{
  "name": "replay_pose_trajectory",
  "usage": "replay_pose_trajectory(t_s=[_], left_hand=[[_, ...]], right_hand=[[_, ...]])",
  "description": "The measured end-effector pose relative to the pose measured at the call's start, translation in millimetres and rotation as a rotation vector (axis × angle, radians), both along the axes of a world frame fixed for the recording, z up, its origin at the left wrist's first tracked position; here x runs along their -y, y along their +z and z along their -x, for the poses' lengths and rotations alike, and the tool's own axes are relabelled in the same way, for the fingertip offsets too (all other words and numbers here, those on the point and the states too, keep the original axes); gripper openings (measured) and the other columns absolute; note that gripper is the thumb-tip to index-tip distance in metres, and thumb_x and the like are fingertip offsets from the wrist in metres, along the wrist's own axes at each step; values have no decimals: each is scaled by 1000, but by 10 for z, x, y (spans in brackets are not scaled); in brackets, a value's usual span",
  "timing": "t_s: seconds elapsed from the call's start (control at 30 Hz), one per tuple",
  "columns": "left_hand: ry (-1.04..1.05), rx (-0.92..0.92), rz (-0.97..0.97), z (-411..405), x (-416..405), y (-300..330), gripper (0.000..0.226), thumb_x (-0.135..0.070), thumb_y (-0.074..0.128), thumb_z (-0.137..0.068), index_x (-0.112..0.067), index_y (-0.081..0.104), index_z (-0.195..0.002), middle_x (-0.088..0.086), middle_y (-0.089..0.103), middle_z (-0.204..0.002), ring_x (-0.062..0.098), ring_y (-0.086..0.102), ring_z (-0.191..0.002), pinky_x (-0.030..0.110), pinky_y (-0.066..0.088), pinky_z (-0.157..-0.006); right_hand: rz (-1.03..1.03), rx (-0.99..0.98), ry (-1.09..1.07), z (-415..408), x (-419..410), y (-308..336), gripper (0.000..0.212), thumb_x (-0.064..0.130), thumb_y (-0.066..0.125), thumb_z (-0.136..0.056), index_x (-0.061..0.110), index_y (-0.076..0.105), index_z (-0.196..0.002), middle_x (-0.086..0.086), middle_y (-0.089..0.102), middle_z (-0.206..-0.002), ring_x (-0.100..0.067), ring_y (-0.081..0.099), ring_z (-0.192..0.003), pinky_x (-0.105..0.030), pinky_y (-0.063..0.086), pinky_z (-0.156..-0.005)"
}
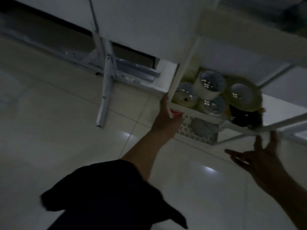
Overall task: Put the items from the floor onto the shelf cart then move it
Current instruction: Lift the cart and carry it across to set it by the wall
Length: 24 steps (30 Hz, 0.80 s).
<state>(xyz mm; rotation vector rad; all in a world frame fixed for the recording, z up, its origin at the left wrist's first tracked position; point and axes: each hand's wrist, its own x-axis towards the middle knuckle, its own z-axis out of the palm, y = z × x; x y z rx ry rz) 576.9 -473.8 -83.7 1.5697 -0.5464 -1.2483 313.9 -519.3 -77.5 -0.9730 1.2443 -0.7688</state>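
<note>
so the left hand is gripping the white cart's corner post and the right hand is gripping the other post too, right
Not quite. In the head view the left hand does hold the white metal shelf cart at its corner post, but the right hand is open with fingers spread, just short of the frame, gripping nothing.

Left hand grips shelf cart holding tape rolls.
</note>
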Motion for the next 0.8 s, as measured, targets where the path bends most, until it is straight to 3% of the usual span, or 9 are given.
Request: replay_pose_trajectory(t_s=[0.07, 0.17, 0.27, 0.33, 0.4, 0.57, 0.63, 0.7, 0.8], left_hand=[[-69, 28, -42, -17, -17, 52, 84, -19, 61, -86, -55, 10, -143, -11, 56, -111, 9, 61, -85, 26, 56, -49], [-82, 49, -86, -26, 10, 13, 85, -14, 60, -87, -61, 12, -138, -6, 49, -132, 26, 64, -101, 50, 60, -71], [-120, 86, -66, -115, 20, -74, 86, -3, 58, -84, -67, 23, -129, -6, 53, -130, 28, 66, -82, 51, 60, -64], [-114, 82, -73, -149, 54, -140, 90, 4, 55, -82, -66, 25, -129, -4, 58, -118, 34, 54, -57, 44, 59, -57], [-105, 87, -90, -161, 79, -186, 92, 8, 53, -79, -65, 27, -129, -11, 59, -111, 20, 49, -49, 44, 58, -57], [-110, 15, -124, -170, 95, -146, 74, 7, 47, -75, -57, 45, -113, -17, 58, -80, 12, 37, -34, 52, 57, -63], [-104, -72, -159, -204, 99, -58, 64, 3, 44, -77, -54, 53, -104, -11, 55, -82, 16, 35, -37, 54, 57, -65], [-73, -172, -191, -286, 88, 56, 56, -2, 43, -83, -50, 59, -110, -8, 54, -86, 22, 40, -46, 59, 57, -69], [-90, -134, -238, -377, 80, 281, 41, -14, 45, -94, -43, 57, -121, -5, 53, -96, 36, 59, -76, 61, 51, -84]], right_hand=[[-3, -2, 72, 84, 89, 59, 107, -23, 39, -89, 76, 29, -129, 3, 32, -154, -51, 68, -97, -58, 56, -82], [0, 19, 31, 74, 63, 105, 115, -32, 44, -77, 63, 22, -139, 8, 15, -164, -45, 60, -114, -46, 61, -72], [69, -114, -1, -11, 47, 94, 121, -19, 68, -64, 49, 10, -146, 6, 21, -161, -32, 56, -122, -58, 57, -80], [55, -65, -14, 19, 75, 87, 122, -10, 72, -58, 70, 16, -131, 36, 31, -139, -29, 58, -120, -60, 57, -80], [13, -11, -8, 56, 81, 70, 110, -1, 72, -60, 80, 24, -117, 58, 38, -104, -6, 68, -102, -52, 61, -75], [14, -80, 9, 94, 102, 68, 108, -14, 60, -79, 79, 19, -117, 64, 33, -93, -8, 71, -90, -37, 61, -66], [19, -139, 39, 116, 98, 156, 112, -18, 58, -80, 74, 13, -124, 54, 28, -122, -15, 72, -94, -34, 61, -63], [12, -178, 80, 173, 106, 222, 117, -26, 54, -78, 63, 5, -136, 23, 12, -157, -35, 58, -122, -38, 60, -61], [-56, -172, 121, 321, 145, 375, 112, -31, 46, -80, 47, 9, -150, -4, 7, -166, -33, 22, -148, -51, 60, -65]])
